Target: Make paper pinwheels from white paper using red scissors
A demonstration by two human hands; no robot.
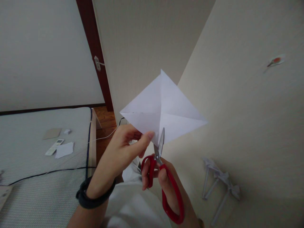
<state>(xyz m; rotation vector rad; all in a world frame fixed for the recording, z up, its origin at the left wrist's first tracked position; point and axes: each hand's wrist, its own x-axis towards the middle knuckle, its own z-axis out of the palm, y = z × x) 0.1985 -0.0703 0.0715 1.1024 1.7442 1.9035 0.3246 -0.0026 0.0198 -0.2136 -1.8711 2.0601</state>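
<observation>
A bed [35,190] with a pale, fine-patterned cover fills the lower left. On it lie a white remote control [54,147], a white sheet of paper [64,149] just beside the remote, a tan piece of card [52,133] farther back, and a small white scrap [67,131] next to the card. A black cable [47,173] runs across the cover toward the bed's edge. Beyond the bed there is wooden floor [106,122] and a dark red-brown door frame [95,47] carrying a white latch plate [97,63]. A thin white cord [108,135] trails over the floor. At lower right, several white folded paper pieces with long stems [219,183] lie against the cream surface, and a small sticker with a red spot [275,60] sits on the wall at upper right.
</observation>
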